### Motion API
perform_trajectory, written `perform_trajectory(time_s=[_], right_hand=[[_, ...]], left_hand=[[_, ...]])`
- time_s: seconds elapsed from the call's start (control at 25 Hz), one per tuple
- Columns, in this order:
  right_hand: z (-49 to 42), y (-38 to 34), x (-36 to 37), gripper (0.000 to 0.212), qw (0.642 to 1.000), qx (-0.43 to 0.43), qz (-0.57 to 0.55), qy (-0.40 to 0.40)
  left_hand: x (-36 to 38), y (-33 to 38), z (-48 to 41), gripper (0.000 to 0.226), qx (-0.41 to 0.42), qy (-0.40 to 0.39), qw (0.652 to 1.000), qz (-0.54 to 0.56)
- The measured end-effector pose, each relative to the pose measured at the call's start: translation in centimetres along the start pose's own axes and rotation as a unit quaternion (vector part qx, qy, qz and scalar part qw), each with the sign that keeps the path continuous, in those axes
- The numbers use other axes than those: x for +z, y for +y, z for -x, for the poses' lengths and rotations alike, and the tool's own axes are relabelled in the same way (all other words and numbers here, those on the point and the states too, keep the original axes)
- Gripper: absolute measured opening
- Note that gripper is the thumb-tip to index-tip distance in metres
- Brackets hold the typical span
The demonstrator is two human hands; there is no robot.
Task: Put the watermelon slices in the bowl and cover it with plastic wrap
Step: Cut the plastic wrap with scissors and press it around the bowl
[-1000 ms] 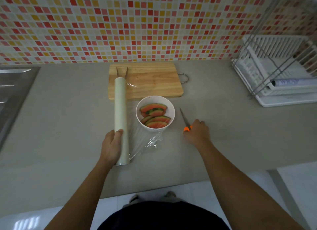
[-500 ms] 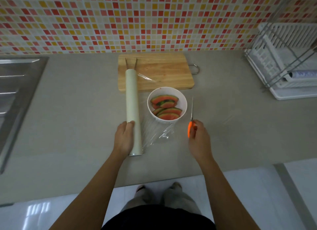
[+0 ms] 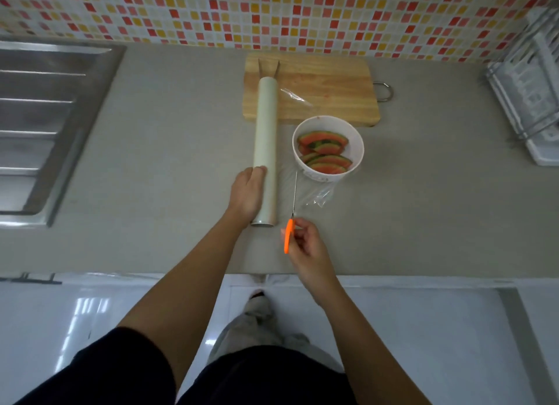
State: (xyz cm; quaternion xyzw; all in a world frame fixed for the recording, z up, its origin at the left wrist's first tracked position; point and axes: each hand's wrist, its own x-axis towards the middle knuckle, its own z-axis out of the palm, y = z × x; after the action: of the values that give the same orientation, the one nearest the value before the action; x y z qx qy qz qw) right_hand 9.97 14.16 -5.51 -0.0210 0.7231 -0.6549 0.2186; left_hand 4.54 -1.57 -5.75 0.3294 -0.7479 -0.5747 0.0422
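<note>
While the grey tabletop (image 3: 157,162) is carrying everything, the wooden board (image 3: 326,93) is lying by the tiled wall. Your left hand (image 3: 246,193) is pressing down on the long roll of plastic wrap (image 3: 266,138). The white bowl (image 3: 357,138) is sitting just in front of the board, holding the watermelon slices (image 3: 325,152). Your right hand (image 3: 305,244) is gripping the orange scissors (image 3: 289,235), with the blades pointing at the loose wrap beside the bowl.
</note>
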Motion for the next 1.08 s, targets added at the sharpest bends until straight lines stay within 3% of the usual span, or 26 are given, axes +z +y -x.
perform_trajectory(time_s=[0.28, 1.08], right_hand=[[4.8, 3.2, 0.8, 0.01, 0.997, 0.057, 0.005, -0.05], [5.8, 2.3, 1.9, 0.007, 0.99, 0.127, -0.007, -0.064]], left_hand=[[-0.3, 0.3, 0.1, 0.036, -0.005, -0.019, 0.999, -0.029], [-0.5, 0.5, 0.3, 0.034, -0.036, -0.039, 0.998, 0.015]])
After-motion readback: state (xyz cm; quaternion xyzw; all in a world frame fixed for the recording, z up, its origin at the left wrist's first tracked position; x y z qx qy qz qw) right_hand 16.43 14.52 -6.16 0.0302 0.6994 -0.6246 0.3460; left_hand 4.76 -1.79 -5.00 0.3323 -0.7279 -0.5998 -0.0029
